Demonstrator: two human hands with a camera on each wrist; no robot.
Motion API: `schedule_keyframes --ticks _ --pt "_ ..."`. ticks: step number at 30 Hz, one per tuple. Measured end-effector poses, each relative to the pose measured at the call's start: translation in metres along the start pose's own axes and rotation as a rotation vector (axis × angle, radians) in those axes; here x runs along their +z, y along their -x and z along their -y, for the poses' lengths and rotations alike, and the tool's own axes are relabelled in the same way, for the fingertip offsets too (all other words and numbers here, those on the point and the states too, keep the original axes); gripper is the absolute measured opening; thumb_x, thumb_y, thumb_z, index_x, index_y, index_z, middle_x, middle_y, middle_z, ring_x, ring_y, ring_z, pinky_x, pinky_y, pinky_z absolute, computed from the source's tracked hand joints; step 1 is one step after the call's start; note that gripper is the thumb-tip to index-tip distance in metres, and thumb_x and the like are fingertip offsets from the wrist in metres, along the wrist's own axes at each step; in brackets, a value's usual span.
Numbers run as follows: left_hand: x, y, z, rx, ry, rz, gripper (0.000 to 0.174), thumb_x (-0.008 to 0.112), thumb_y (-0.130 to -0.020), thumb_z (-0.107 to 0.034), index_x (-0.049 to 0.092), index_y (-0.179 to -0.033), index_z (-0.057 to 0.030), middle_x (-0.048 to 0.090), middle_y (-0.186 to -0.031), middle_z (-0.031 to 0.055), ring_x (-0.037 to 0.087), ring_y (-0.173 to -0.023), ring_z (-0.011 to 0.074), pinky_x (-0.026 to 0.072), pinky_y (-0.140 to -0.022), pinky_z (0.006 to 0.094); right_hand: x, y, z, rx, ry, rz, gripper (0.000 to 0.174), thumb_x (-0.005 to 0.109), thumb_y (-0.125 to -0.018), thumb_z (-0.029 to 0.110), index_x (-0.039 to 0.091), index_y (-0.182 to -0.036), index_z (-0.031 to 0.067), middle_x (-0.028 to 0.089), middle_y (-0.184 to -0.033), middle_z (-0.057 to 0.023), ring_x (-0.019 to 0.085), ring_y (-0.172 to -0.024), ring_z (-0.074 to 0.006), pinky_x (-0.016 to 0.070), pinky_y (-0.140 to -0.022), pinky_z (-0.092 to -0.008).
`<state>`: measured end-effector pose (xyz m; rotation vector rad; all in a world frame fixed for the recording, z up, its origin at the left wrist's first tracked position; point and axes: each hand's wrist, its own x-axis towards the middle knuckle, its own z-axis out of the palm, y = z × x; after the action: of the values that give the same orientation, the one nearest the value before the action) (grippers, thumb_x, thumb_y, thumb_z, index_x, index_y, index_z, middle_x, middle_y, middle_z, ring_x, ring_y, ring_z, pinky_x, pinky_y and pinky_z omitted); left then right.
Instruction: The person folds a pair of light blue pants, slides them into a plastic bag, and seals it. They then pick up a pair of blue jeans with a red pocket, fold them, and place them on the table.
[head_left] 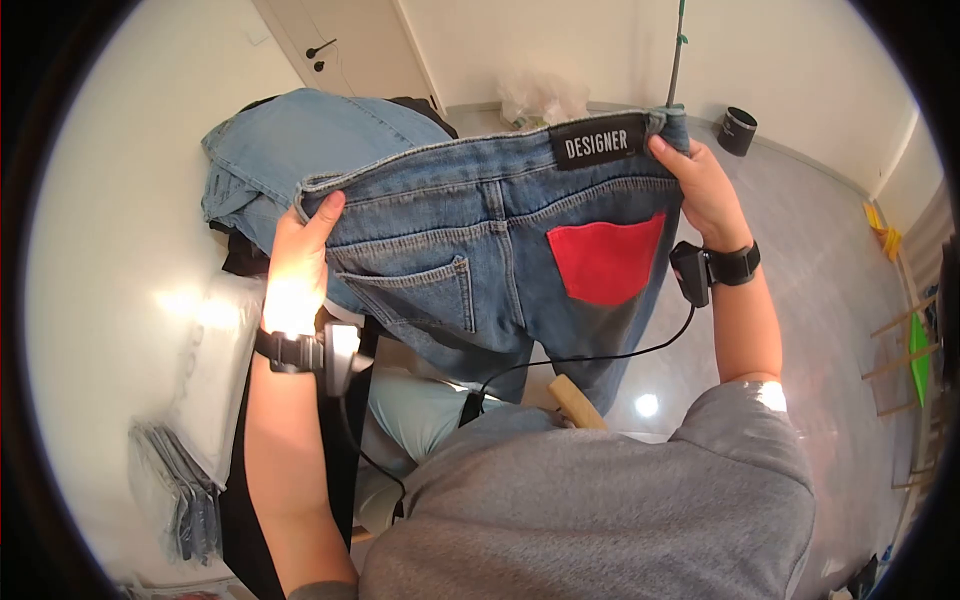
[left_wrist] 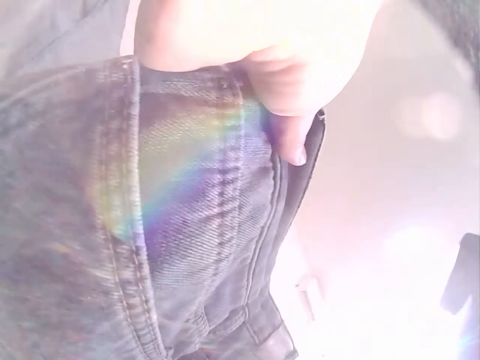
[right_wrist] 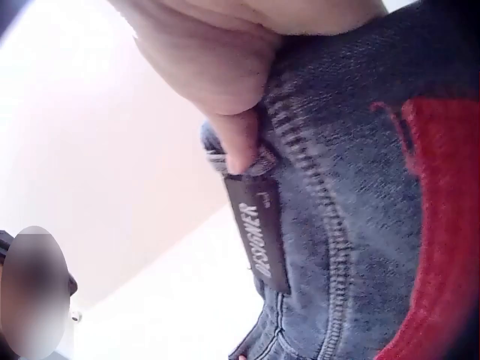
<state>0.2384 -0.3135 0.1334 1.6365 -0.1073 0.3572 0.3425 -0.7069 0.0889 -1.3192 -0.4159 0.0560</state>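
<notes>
A pair of blue jeans (head_left: 420, 220) hangs between my hands, back side facing me, legs drooping below. My left hand (head_left: 302, 255) grips the left end of the waistband, thumb over the front; in the left wrist view the thumb (left_wrist: 291, 139) presses at the waistband edge under strong glare. My right hand (head_left: 708, 190) pinches the right end, its thumb next to a black "DESIGNER" patch (head_left: 598, 143). A red back pocket (head_left: 608, 260) shows on the right half, a plain denim pocket (head_left: 415, 292) on the left. The fingers behind the cloth are hidden.
Behind the left hand lies a pile of lighter jeans (head_left: 320, 140). Plastic-wrapped packages (head_left: 180, 490) lie at the left, beside a black surface (head_left: 240, 520). A black bin (head_left: 737, 131) stands on the floor at the back right. A cable (head_left: 610, 357) runs from the right wrist camera.
</notes>
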Motion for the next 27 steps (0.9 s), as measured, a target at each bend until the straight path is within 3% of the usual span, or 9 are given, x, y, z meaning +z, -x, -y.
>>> schedule_keyframes --ticks 2,4,6,9,13,16,18,22,27 --pt "0.006 0.009 -0.007 0.11 0.095 -0.178 0.042 0.067 -0.084 -0.02 0.056 -0.116 0.0051 0.059 -0.116 0.0115 0.055 -0.1 0.0181 0.0401 -0.091 0.0296 0.006 0.01 0.004 -0.196 -0.033 -0.024 0.027 0.059 -0.089 0.016 0.06 -0.109 -0.0014 0.064 -0.101 -0.005 0.059 -0.088 -0.012 0.0459 -0.081 -0.0261" --pt "-0.039 0.038 0.009 0.241 -0.758 -0.32 0.038 0.059 -0.086 -0.011 0.052 -0.119 0.0047 0.061 -0.098 0.0118 0.056 -0.08 0.019 0.0459 -0.072 0.0332 0.003 0.027 0.004 -0.34 -0.214 -0.027 0.02 0.06 -0.087 0.014 0.061 -0.101 0.0005 0.063 -0.095 -0.008 0.059 -0.086 -0.0169 0.0478 -0.08 -0.0339" --pt "-0.038 0.042 -0.017 0.803 -0.77 -0.076 0.025 0.057 -0.085 -0.007 0.056 -0.109 0.0011 0.06 -0.084 0.0098 0.055 -0.072 0.0194 0.0437 -0.065 0.0321 -0.017 0.022 0.001 -0.637 -0.321 0.59 0.021 0.062 -0.087 0.021 0.058 -0.104 0.0103 0.065 -0.101 -0.0102 0.059 -0.098 -0.0201 0.045 -0.085 -0.039" --pt "0.002 0.06 -0.06 0.604 0.349 0.536 0.014 0.063 -0.083 -0.011 0.05 -0.084 -0.008 0.059 -0.069 0.0084 0.052 -0.061 0.0166 0.0361 -0.054 0.0303 0.019 -0.014 0.035 -0.888 -0.439 1.311 0.011 0.056 -0.089 0.01 0.062 -0.097 0.0126 0.07 -0.081 -0.0073 0.065 -0.091 -0.0252 0.0309 -0.102 -0.0463" --pt "0.026 0.052 -0.068 0.241 0.334 0.339 0.023 0.064 -0.085 -0.025 0.047 -0.081 -0.0106 0.052 -0.067 0.0048 0.047 -0.062 0.0159 0.0387 -0.058 0.0315 0.096 -0.04 0.003 -0.851 -0.506 1.021 0.032 0.065 -0.083 0.032 0.063 -0.101 0.0055 0.065 -0.097 -0.014 0.06 -0.099 -0.0285 0.0387 -0.097 -0.0476" --pt "0.048 0.029 -0.072 0.342 0.122 0.358 0.024 0.071 -0.078 -0.031 0.053 -0.078 -0.0149 0.056 -0.115 0.0135 0.046 -0.115 0.0273 0.0364 -0.094 0.0404 0.148 -0.049 0.004 -0.385 -0.319 0.981 0.05 0.07 -0.079 0.04 0.058 -0.109 0.002 0.061 -0.106 -0.0096 0.054 -0.105 -0.0198 0.0414 -0.094 -0.0341" --pt "0.044 0.014 -0.066 0.403 0.063 0.442 0.02 0.073 -0.077 -0.025 0.057 -0.078 -0.013 0.034 -0.143 0.0179 0.027 -0.134 0.0307 0.03 -0.103 0.0444 0.182 -0.045 -0.003 -0.258 -0.393 0.914 0.06 0.072 -0.078 0.039 0.052 -0.12 0.0015 0.059 -0.109 -0.0052 0.052 -0.106 -0.0148 0.0391 -0.096 -0.03" --pt "0.033 0.009 -0.073 0.325 0.023 0.497 0.016 0.073 -0.071 -0.005 0.062 -0.082 -0.0047 0.032 -0.144 0.0147 0.054 -0.112 0.024 0.0424 -0.096 0.0358 0.197 -0.038 -0.004 -0.135 -0.481 0.983 0.058 0.071 -0.081 0.033 0.049 -0.125 0.0016 0.058 -0.115 -0.0032 0.052 -0.106 -0.0117 0.0379 -0.097 -0.0296" --pt "0.026 0.013 -0.085 0.184 -0.119 0.432 0.022 0.074 -0.073 -0.007 0.06 -0.089 -0.0061 0.034 -0.143 0.0116 0.043 -0.123 0.0258 0.0408 -0.099 0.0375 0.194 -0.044 -0.007 -0.15 -0.439 1.066 0.047 0.07 -0.082 0.028 0.055 -0.116 0.001 0.061 -0.109 -0.0028 0.055 -0.099 -0.0103 0.0412 -0.091 -0.0277"
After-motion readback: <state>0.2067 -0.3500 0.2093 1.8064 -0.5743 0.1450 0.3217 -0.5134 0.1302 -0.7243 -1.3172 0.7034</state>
